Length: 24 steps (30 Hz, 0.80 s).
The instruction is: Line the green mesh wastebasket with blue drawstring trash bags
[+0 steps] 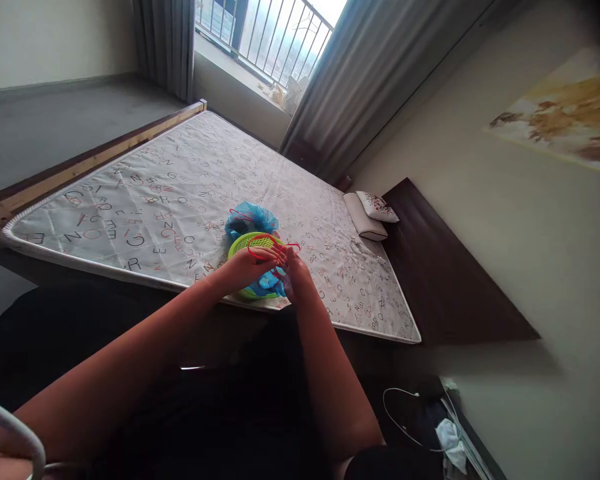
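Above a yellow-green plastic basket (235, 250) on the mattress, my two hands meet around a looped red cord (254, 253). My left hand (253, 264) is closed, its fingers pinching the cord. Fingers bent and close to the left ones, my right hand (296, 272) also grips the red cord. Crumpled blue material (267, 283) lies in the basket below the hands. Just behind the basket sits a blue plastic bag (260, 217) with something dark inside and a bit of red on it. The hands hide part of the basket.
The lettered mattress (180, 193) stretches out in front, with a wooden bed rail (105, 147) at left. Cushions (375, 208) lie by the dark headboard (445, 267). A white cable (385, 407) and a white cloth-like item (451, 440) are at lower right.
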Available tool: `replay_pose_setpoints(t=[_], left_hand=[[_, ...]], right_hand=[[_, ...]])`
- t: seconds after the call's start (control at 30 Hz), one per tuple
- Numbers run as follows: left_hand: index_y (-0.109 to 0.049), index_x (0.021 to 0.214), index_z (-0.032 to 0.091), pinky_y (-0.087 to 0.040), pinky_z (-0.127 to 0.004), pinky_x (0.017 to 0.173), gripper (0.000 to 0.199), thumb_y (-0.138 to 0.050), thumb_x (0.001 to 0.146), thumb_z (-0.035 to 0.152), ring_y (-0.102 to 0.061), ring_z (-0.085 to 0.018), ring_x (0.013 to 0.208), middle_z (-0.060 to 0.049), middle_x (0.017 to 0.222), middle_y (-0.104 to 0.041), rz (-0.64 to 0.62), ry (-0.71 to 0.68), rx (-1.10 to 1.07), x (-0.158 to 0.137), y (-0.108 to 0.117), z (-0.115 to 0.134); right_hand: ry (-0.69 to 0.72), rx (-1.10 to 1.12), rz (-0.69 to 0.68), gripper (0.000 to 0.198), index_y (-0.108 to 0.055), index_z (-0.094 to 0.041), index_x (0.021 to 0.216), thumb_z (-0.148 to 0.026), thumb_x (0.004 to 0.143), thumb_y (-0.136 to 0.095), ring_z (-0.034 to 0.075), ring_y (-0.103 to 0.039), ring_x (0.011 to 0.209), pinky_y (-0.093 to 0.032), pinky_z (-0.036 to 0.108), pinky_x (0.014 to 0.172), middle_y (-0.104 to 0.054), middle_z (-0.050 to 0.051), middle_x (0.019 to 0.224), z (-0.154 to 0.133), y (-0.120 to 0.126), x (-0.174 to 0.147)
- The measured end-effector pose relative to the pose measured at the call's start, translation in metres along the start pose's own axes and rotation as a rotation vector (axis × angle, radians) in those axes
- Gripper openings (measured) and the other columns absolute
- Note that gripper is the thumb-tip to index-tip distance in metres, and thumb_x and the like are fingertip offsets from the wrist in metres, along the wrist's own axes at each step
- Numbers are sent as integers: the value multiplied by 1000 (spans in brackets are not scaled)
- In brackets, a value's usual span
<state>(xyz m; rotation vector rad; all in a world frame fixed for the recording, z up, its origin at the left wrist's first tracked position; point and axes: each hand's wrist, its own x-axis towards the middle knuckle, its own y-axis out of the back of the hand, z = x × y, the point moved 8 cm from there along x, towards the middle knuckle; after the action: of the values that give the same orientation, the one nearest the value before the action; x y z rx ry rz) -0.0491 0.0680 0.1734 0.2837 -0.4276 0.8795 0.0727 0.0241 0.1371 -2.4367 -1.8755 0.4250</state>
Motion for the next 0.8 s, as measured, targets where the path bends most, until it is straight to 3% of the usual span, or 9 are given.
replay_pose_setpoints(t=[0.13, 0.2, 0.3, 0.4, 0.53, 0.6, 0.67, 0.77, 0.8], left_hand=[[-87, 95, 18, -58, -43, 104, 37, -76, 93, 54, -76, -30, 113, -15, 116, -83, -155, 130, -134, -6, -1, -14], [-87, 101, 19, -53, -46, 113, 40, -76, 93, 56, -68, -32, 132, -16, 136, -77, -121, 210, -234, -9, 12, -23], [-87, 101, 20, -43, -47, 123, 39, -77, 92, 57, -57, -34, 146, -14, 153, -66, -144, 283, -263, -14, 27, -33], [-87, 96, 20, -41, -46, 125, 41, -80, 88, 60, -59, -34, 145, -14, 152, -67, -251, 354, -212, -18, 29, -41], [-86, 92, 19, -42, -47, 124, 54, -81, 80, 72, -63, -35, 137, -14, 139, -75, -131, 438, -159, -16, 39, -45], [-86, 98, 20, -45, -48, 121, 60, -82, 76, 75, -66, -35, 132, -13, 131, -79, -55, 474, -155, -17, 45, -46], [-86, 105, 20, -50, -49, 117, 62, -82, 75, 75, -68, -35, 128, -12, 125, -81, -42, 487, -141, -18, 49, -46], [-82, 123, 20, -54, -45, 111, 66, -82, 78, 68, -69, -35, 126, -11, 130, -78, -90, 462, -12, -24, 59, -47], [-78, 132, 19, -55, -43, 111, 71, -83, 79, 66, -68, -35, 126, -11, 134, -76, -104, 444, 48, -26, 63, -48]], right_hand=[[94, 106, 36, 34, -70, -24, 87, -57, 89, -79, 24, -71, 116, -57, 37, 90, -79, 4, 124, -24, 21, 9], [101, 237, 162, 34, -61, -25, 78, -52, 96, -70, 21, -75, 102, -58, 35, 85, -80, 0, 104, -36, 48, 16], [82, 370, 358, 36, -50, -25, 74, -44, 103, -61, 15, -70, 74, -55, 29, 73, -66, -6, 69, -45, 91, 22], [81, 326, 357, 34, -49, -25, 77, -47, 101, -60, 16, -69, 73, -56, 30, 72, -64, -5, 71, -45, 105, 24], [199, 27, 137, 35, -63, -30, 104, -60, 88, -72, 22, -70, 113, -59, 36, 87, -73, 2, 125, -38, 78, 16], [194, -295, -50, 57, -64, -32, 124, -50, 74, -87, 23, -66, 119, -59, 37, 90, -67, 3, 141, -23, 49, 12], [130, -673, -217, 58, -68, -29, 122, -34, 69, -91, 22, -66, 107, -57, 34, 88, -71, 3, 127, -4, 24, 11], [76, -1099, -406, 8, -71, -22, 93, -22, 86, -74, 16, -60, 81, -53, 28, 78, -68, -2, 83, -1, -4, 20], [81, -1172, -442, 5, -70, -20, 86, -19, 90, -68, 14, -57, 74, -51, 26, 74, -63, -3, 74, -12, -13, 27]])
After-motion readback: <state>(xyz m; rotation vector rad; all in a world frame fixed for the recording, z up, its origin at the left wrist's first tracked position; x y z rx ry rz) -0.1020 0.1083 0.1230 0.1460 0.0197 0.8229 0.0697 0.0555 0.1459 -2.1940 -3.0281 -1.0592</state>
